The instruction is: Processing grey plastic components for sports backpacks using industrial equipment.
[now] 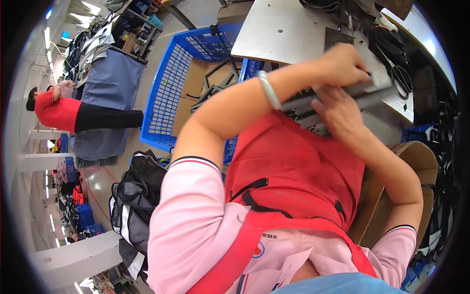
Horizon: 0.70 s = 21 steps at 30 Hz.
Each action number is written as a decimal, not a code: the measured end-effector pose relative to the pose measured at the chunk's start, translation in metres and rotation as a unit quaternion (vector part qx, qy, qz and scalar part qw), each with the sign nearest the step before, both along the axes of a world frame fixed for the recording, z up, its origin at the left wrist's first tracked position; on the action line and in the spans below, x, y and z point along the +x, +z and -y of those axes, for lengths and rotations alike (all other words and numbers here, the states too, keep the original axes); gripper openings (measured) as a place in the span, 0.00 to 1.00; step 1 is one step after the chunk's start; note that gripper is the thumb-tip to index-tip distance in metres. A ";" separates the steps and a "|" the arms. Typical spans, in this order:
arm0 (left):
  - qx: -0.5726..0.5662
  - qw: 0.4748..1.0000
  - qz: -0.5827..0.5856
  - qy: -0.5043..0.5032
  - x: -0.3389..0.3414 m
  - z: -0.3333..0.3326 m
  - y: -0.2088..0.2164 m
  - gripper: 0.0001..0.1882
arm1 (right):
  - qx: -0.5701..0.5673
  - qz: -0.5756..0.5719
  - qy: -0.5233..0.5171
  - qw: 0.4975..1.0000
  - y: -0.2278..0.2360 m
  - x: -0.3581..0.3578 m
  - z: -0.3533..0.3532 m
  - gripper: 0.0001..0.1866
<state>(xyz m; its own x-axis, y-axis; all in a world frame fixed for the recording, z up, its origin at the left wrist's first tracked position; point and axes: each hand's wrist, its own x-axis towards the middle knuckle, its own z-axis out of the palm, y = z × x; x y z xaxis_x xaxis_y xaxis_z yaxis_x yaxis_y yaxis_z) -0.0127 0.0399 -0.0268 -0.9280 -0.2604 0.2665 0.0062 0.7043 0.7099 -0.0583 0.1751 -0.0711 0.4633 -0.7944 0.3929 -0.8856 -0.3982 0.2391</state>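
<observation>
- Red apron [293,171] fills the centre of the frame, stretched over my lap; it sits between my body and the work, presumably as a guard for my pink shirt.
- Blue plastic crate [171,93], upper left of centre, stands on the floor just beside my left elbow; flat cardboard and dark strips lie inside, within arm's reach.
- Pale worktable [279,29], top centre, carries a machine at its far edge; the stack I hold hangs off the near edge, toward me.
- Black bag [137,196], lower left, is slumped on the floor by my left side.
- Grey flat stack of strips [342,98], upper right of centre: held level between both hands so the pieces stay aligned.
- Left hand [342,66] is clenched over the top of the stack, a pale bangle [268,90] on the wrist.
- Right hand [340,110] grips the stack from underneath, fingers curled up against it.
</observation>
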 end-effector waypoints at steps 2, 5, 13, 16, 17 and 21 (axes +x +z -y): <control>0.027 1.000 -0.011 0.010 -0.005 -0.017 0.002 0.16 | 0.003 -0.017 -0.017 1.000 -0.026 0.006 0.016 0.08; 0.065 0.998 0.012 0.002 0.005 0.006 -0.022 0.18 | 0.224 -0.071 -0.147 0.961 0.008 0.003 0.016 0.13; 0.249 0.949 0.196 0.009 0.081 0.033 -0.012 0.17 | 0.161 0.328 -0.184 0.913 0.059 -0.091 -0.022 0.27; 0.147 0.982 0.110 0.043 0.067 0.031 0.014 0.16 | 0.093 0.252 -0.202 0.942 0.060 -0.107 -0.017 0.30; 0.094 0.989 0.086 0.072 0.059 0.030 0.019 0.16 | 0.069 0.218 -0.221 0.948 0.062 -0.113 -0.013 0.33; 0.062 0.992 0.031 0.104 0.036 0.039 0.022 0.19 | 0.089 0.230 -0.291 0.924 0.075 -0.121 -0.007 0.40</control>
<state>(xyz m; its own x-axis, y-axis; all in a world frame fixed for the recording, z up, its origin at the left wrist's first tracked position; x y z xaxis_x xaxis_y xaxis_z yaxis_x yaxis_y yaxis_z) 0.0231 0.0008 -0.0048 -0.8641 -0.4759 0.1642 -0.1777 0.5935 0.7850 -0.1797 0.1817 0.0034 -0.2466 -0.9274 0.2813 -0.9540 0.1811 -0.2391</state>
